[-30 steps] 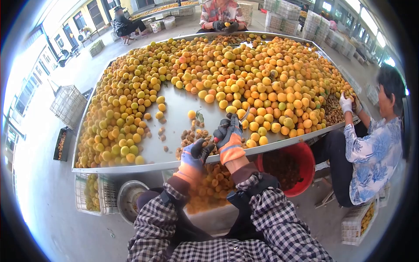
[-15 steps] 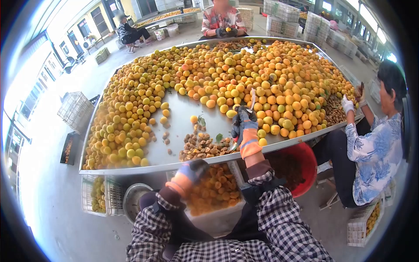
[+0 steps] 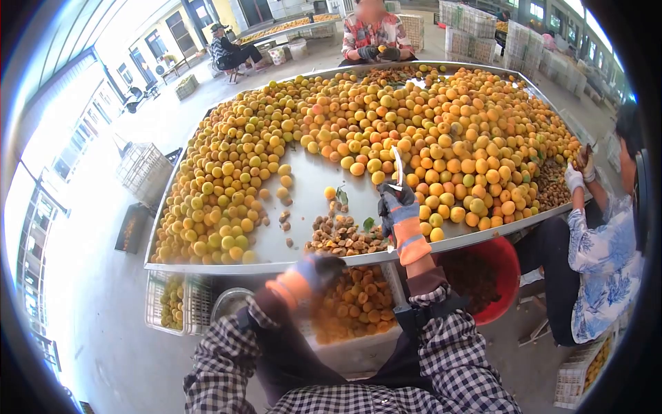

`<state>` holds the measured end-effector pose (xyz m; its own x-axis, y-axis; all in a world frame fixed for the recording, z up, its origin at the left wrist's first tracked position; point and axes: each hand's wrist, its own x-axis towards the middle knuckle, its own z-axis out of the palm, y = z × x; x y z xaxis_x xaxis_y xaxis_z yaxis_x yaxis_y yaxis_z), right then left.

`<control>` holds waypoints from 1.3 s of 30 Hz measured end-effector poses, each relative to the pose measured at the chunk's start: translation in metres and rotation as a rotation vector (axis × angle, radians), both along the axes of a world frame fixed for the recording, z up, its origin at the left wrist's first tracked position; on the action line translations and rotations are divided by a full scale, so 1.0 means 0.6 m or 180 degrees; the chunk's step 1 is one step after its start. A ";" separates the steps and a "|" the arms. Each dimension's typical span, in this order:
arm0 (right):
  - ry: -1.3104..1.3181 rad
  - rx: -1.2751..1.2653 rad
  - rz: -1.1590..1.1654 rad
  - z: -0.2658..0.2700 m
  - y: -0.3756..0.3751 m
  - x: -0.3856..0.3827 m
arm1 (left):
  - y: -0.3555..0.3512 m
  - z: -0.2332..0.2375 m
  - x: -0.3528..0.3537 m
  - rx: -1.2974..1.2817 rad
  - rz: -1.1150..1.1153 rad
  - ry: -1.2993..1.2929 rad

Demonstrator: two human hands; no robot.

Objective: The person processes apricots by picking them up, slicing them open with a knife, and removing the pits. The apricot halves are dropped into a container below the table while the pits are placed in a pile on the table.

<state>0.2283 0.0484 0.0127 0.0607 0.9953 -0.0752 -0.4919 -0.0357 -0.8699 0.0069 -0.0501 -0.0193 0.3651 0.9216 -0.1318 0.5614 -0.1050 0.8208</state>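
My right hand (image 3: 401, 215), in a dark glove with an orange cuff, is closed around a small knife (image 3: 398, 164) whose pale, curved blade points up and away from me. It hovers over the near edge of the metal table (image 3: 314, 186), beside a heap of brown apricot pits (image 3: 345, 239). My left hand (image 3: 314, 274), gloved alike, is smeared by motion above a crate of opened orange apricots (image 3: 362, 303); its fingers cannot be made out. Whole apricots (image 3: 476, 148) cover much of the tabletop, and a single apricot (image 3: 329, 193) lies near the pits.
A red tub (image 3: 507, 276) with dark contents stands below the table to my right. A metal bowl (image 3: 231, 301) and a white crate of apricots (image 3: 196, 303) are at lower left. One person (image 3: 600, 255) sits at right, another (image 3: 372, 34) across the table.
The view has shifted, so the table appears farther right. My right hand has come slightly nearer the table's front edge, knife still held. My left hand stays blurred over the crate.
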 end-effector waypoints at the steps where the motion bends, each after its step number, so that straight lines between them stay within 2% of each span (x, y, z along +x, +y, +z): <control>1: 0.0028 0.0050 -0.0031 -0.002 0.003 -0.001 | 0.043 0.009 -0.010 0.0477 0.0152 0.0717; 2: 0.0025 0.0051 -0.0045 -0.003 0.004 0.000 | 0.089 -0.001 -0.025 0.0976 0.0316 0.0523; 3: -0.0050 0.0071 0.0010 -0.001 0.002 0.002 | 0.126 0.038 -0.022 0.1235 0.0304 0.0981; 4: -0.0123 0.0093 0.0065 0.002 0.000 0.002 | 0.174 0.016 -0.039 0.1401 0.0537 0.0784; 6: -0.0024 0.0041 0.0076 0.005 -0.002 0.000 | 0.255 -0.003 -0.053 0.1295 0.0979 0.1543; 8: -0.0054 0.0243 0.0050 -0.005 0.005 -0.003 | 0.309 -0.019 -0.048 0.1103 0.0948 0.1569; 9: -0.0166 0.0149 0.0157 0.003 0.004 0.000 | 0.338 -0.031 -0.043 0.0726 0.0952 0.1607; 10: -0.0141 0.0062 0.0231 0.010 0.003 0.001 | 0.354 -0.048 -0.040 0.0719 0.0927 0.1584; 12: -0.0058 0.0328 0.0052 -0.008 0.018 -0.009 | 0.383 -0.081 -0.033 0.0617 0.0515 0.1844; 18: -0.0196 0.0010 0.0290 0.017 0.011 0.000 | 0.424 -0.135 -0.057 0.0956 0.0247 0.1841; 20: -0.0212 0.0231 0.0167 0.006 0.015 -0.008 | 0.434 -0.141 -0.077 0.0849 0.0151 0.0886; 21: -0.0203 0.0190 0.0202 0.009 0.014 -0.007 | 0.421 -0.095 -0.061 -0.0742 0.0871 -0.0272; 22: -0.0194 0.0148 0.0229 0.012 0.012 -0.004 | 0.410 -0.086 -0.069 -0.0761 0.0924 -0.1012; 24: -0.0199 0.0089 0.0289 0.014 0.011 0.001 | 0.402 -0.079 -0.085 -0.0834 0.0898 -0.1730; 25: -0.0224 0.0119 0.0246 0.011 0.013 0.000 | 0.400 -0.075 -0.091 -0.0833 0.0903 -0.1726; 27: -0.0241 0.0157 0.0219 0.004 0.017 -0.006 | 0.395 -0.066 -0.105 -0.1436 0.0968 -0.2479; 30: -0.0204 0.0324 0.0117 -0.002 0.018 -0.012 | 0.396 -0.064 -0.111 -0.1624 0.1105 -0.2584; 32: -0.0312 0.0006 0.0250 0.019 0.011 -0.013 | 0.416 -0.089 -0.113 -0.1823 0.1474 -0.2547; 33: -0.0305 -0.0034 0.0293 0.026 0.010 -0.015 | 0.438 -0.117 -0.115 -0.1996 0.1538 -0.2776; 34: -0.0308 -0.0013 0.0320 0.022 0.012 -0.018 | 0.440 -0.109 -0.103 -0.2032 0.1502 -0.2968; 37: -0.0376 -0.0011 0.0312 0.016 0.013 -0.023 | 0.435 -0.057 -0.052 -0.1122 0.0957 -0.3441; 38: -0.0401 0.0003 0.0317 0.014 0.014 -0.022 | 0.440 -0.061 -0.051 -0.1110 0.0951 -0.3467; 39: -0.0375 0.0052 0.0332 0.010 0.014 -0.020 | 0.442 -0.066 -0.049 -0.0119 0.0846 -0.2520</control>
<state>0.2162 0.0567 0.0190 -0.0355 0.9977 -0.0575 -0.3807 -0.0667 -0.9223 -0.0223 0.2154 -0.0590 0.1337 0.9902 0.0401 -0.1804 -0.0154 0.9835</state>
